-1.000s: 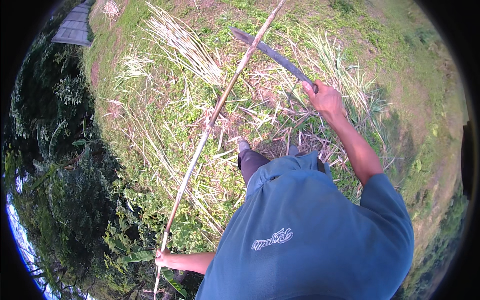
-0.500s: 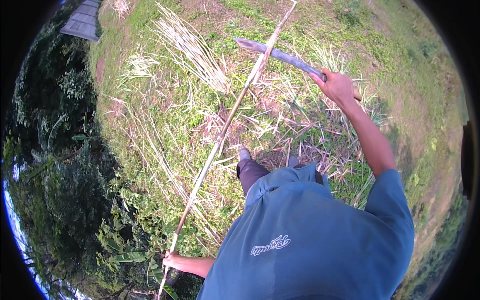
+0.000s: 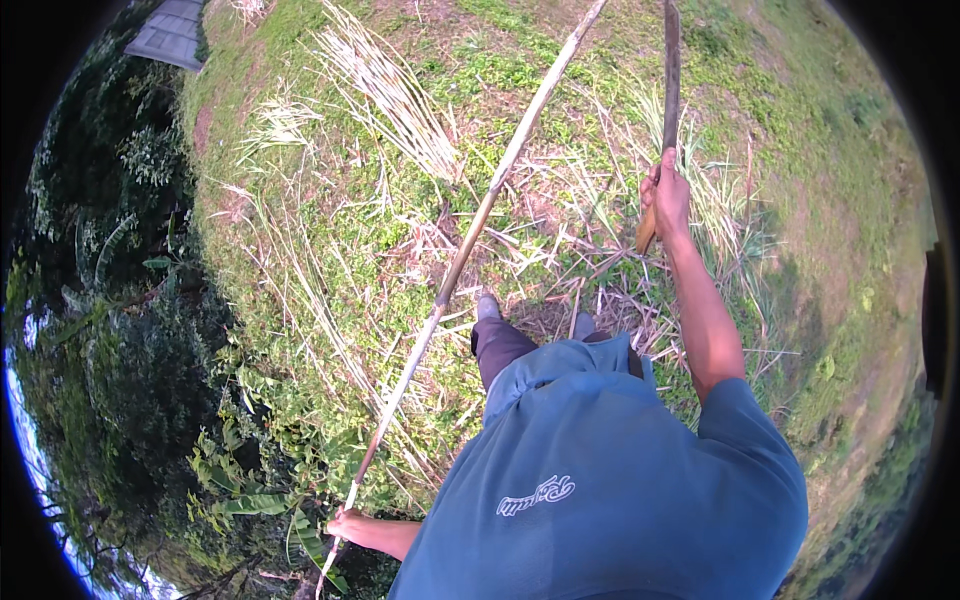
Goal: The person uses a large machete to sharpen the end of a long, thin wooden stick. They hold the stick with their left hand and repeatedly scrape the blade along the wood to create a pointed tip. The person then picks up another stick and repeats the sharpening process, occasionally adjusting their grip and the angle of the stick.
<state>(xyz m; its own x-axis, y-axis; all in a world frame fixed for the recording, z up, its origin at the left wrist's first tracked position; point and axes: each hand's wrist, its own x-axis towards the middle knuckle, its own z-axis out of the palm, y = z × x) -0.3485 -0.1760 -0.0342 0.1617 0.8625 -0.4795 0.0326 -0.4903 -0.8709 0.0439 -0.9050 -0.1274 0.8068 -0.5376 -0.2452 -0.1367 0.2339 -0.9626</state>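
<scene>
I have the left hand [image 3: 347, 524] closed around a long, slender stalk [image 3: 441, 298] close to its lower end. The stalk slants up and to the right across my view, passing left of the feet and reaching the top edge, where I lose its tip.

My right hand [image 3: 667, 200] grips a machete [image 3: 671, 85] with a dark blade and a brown wooden handle [image 3: 646, 232] that juts out below the fist. The blade points away from the body, apart from the stalk and to its right; its tip also runs to the top edge.

Beyond the stalk, to its left, I see a bundle of pale stalks [image 3: 390, 95] lying on the grass [image 3: 555, 75]. Long green leaves [image 3: 718, 205] lie in a heap just right of the right hand. Dark trees [image 3: 110, 370] fill the left side.
</scene>
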